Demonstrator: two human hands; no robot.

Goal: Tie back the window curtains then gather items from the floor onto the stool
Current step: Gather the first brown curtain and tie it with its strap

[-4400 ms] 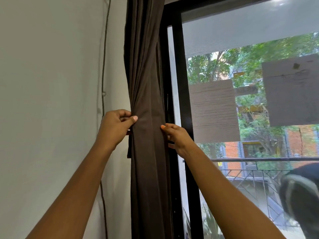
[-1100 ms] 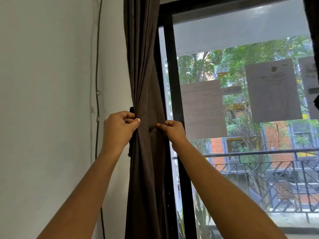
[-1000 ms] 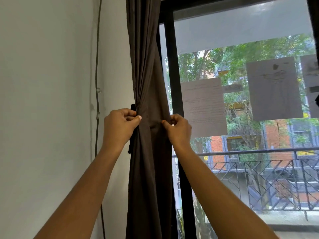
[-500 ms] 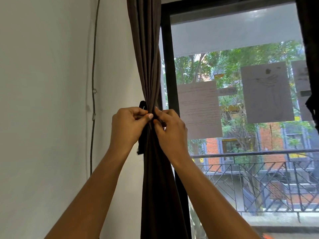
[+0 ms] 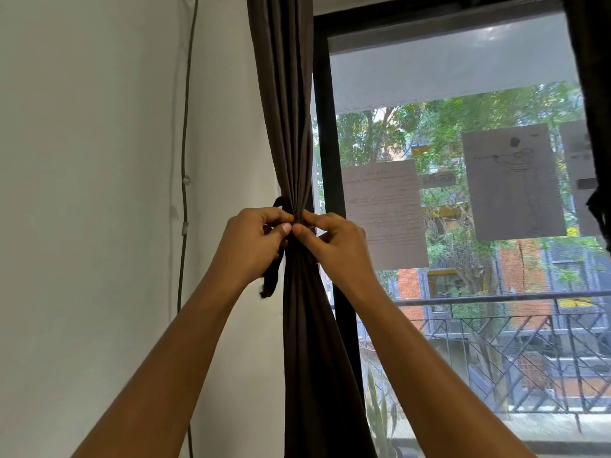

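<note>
Two hands meet at one pinch point. Wall (image 5: 99, 160) w/ a thin cable (image 5: 185, 127) lies left of the window frame (image 5: 322, 127). Curtain (image 5: 287, 110) hangs just left of that frame, overlapping its edge. Its long axis is vertical, bunched to a narrow waist at mid-height & flaring below, prob. gathered to keep it off the glass. L hand (image 5: 251, 246) sits left of the frame, R hand (image 5: 337, 249) in front of it. Both have fingers curled, pinching the dark tie (image 5: 272, 276) at the waist from either side, prob. to knot it. Tie's loose end dangles straight down, left of the frame.
</note>
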